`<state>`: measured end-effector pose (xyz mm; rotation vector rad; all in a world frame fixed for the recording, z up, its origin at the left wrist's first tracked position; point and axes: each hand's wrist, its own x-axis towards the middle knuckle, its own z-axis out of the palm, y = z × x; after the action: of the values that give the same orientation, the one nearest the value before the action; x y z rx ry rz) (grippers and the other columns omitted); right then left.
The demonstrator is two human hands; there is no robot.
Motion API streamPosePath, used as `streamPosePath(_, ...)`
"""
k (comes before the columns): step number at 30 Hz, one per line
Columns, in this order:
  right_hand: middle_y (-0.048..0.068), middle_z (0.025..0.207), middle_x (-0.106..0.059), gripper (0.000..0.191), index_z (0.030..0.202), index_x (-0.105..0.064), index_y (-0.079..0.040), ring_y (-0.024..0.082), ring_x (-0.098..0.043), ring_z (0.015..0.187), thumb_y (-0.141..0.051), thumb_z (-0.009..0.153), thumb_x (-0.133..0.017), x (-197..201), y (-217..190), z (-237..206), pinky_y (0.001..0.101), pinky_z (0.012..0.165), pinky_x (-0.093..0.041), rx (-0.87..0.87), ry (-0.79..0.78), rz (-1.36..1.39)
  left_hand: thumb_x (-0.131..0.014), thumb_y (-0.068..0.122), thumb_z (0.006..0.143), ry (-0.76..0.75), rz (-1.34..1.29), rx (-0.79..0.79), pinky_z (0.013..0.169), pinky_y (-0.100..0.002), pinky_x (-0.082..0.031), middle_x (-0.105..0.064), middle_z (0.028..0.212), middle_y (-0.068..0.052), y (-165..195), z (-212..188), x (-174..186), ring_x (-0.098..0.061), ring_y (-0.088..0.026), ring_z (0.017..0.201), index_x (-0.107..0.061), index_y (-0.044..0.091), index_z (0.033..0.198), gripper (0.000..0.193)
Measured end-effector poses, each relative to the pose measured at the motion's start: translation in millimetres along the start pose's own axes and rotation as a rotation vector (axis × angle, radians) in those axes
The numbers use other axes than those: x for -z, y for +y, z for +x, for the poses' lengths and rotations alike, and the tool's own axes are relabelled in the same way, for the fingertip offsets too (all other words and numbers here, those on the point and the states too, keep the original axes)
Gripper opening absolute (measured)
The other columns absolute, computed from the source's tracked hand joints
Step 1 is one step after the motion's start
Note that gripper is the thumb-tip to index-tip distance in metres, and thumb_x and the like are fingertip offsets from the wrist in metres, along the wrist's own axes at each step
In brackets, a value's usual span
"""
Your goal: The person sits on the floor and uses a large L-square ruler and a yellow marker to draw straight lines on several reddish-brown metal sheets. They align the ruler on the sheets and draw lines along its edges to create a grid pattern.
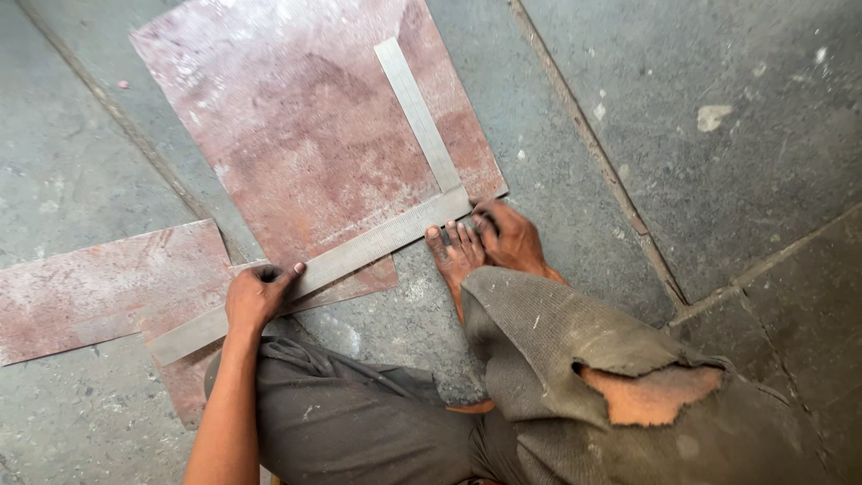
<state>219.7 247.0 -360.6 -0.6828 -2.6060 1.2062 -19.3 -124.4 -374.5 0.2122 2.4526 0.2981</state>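
While the person crouches over the stone floor (736,135), the left hand (256,295) presses down on the long arm of a steel L-shaped square (359,251), fingers curled over its near-left stretch and the thumb lying along the blade. The square's long arm runs from the near left up towards the right, and its short arm points away across a reddish, rust-stained metal sheet (296,126) that lies flat in the far middle of the scene. The right hand (512,235) sits at the square's corner, at the near-right corner of the sheet, closed around something small and dark that I cannot make out. A bare foot (453,256) rests just beside that hand, toes touching the square's edge. A second reddish sheet (99,287) lies to the left, partly under the long arm. Torn grey trousers (575,359) cover the knee at the near right.
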Motion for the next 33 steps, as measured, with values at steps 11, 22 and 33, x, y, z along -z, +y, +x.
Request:
streamPosePath(11,0.018,0.109,-0.067,0.039,0.136,-0.068,-0.006,0.022,-0.063,0.084,-0.005,0.100,-0.052,17.7,37.1,17.9,0.0325,0.072,-0.058,-0.180,-0.058,0.038,-0.080,0.062,0.080,-0.004,-0.003,-0.011,0.076,-0.046,-0.056,-0.074,0.078,-0.021,-1.9,-2.7,-3.4,-0.073,-0.038,0.077,-0.080,0.003,0.091,0.059)
streamPosePath(22,0.017,0.096,-0.078,0.040,0.140,-0.056,-0.006,0.024,-0.080,0.080,-0.004,0.100,-0.049,37.0,-0.9,106.4,0.0344,0.068,-0.068,-0.278,-0.068,0.227,-0.080,0.061,0.079,-0.043,-0.021,0.049,0.071,-0.047,-0.055,-0.071,0.069,-0.020,16.4,-8.0,7.8,-0.071,-0.038,0.069,-0.079,0.003,0.080,0.058)
streamPosePath(33,0.011,0.106,-0.080,0.026,0.119,-0.073,-0.004,0.020,-0.077,0.096,-0.021,0.104,-0.062,6.6,16.5,210.7,0.0358,0.086,-0.063,-0.151,0.001,0.315,-0.079,0.064,0.079,-0.013,0.030,0.043,0.076,-0.051,-0.055,-0.072,0.076,-0.025,10.6,-4.7,2.4,-0.071,-0.044,0.080,-0.078,-0.001,0.080,0.065)
